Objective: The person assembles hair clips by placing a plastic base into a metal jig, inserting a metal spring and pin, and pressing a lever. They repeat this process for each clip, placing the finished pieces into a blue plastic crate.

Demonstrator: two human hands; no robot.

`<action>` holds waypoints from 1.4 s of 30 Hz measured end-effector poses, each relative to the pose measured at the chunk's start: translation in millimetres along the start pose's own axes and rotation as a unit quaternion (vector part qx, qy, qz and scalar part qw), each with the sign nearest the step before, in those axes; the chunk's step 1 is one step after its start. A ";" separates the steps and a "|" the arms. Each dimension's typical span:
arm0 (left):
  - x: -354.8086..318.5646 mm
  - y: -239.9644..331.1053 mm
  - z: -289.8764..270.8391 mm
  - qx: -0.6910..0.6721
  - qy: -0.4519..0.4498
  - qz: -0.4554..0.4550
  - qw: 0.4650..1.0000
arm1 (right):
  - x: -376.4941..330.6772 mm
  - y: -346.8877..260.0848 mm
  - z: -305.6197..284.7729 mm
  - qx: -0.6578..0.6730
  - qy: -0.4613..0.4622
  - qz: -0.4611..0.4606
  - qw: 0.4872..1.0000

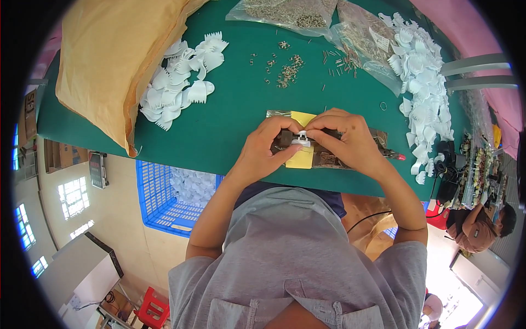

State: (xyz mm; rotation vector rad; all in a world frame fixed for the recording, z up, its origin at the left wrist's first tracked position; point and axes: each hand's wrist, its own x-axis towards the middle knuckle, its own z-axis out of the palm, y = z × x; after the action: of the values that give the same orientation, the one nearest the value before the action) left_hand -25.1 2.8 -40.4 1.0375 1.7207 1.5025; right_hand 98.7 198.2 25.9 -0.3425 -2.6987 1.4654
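Note:
My left hand (pixel 260 147) and my right hand (pixel 350 140) meet over a dark work fixture (pixel 329 159) wrapped with yellow tape (pixel 298 160), near the front edge of the green table. Between them sits a small white hair claw clip (pixel 301 141). Thumb and fingers of each hand are closed on it from its own side. The fingertips partly cover the clip, so whether a spring or pin is in it cannot be seen. Beyond the hands lie a heap of small metal springs (pixel 289 72) and loose thin metal pins (pixel 344 63).
White toothed clip halves are piled at the left (pixel 178 82) beside a large brown paper bag (pixel 109 60), and at the right (pixel 422 82). Clear plastic bags (pixel 285 13) of metal parts lie at the back. A blue crate (pixel 159 211) stands below the table; another person (pixel 476 227) sits far right.

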 end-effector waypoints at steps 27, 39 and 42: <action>2.8 -3.3 0.2 0.016 0.009 0.064 0.998 | 47.2 52.1 -48.7 -0.342 -0.144 -0.172 0.913; 0.5 -3.0 -0.7 -0.005 0.000 0.023 1.000 | -10.9 -7.2 -11.5 0.073 0.048 -0.015 0.996; 1.3 -3.5 -0.2 0.019 0.005 0.043 0.999 | -14.2 1.6 -2.2 -0.031 0.069 -0.092 0.993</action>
State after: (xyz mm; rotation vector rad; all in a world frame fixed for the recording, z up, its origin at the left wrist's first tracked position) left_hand -26.5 3.7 -43.8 1.1384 1.7373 1.5372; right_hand 113.2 197.7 26.6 -0.1828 -2.5915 1.2633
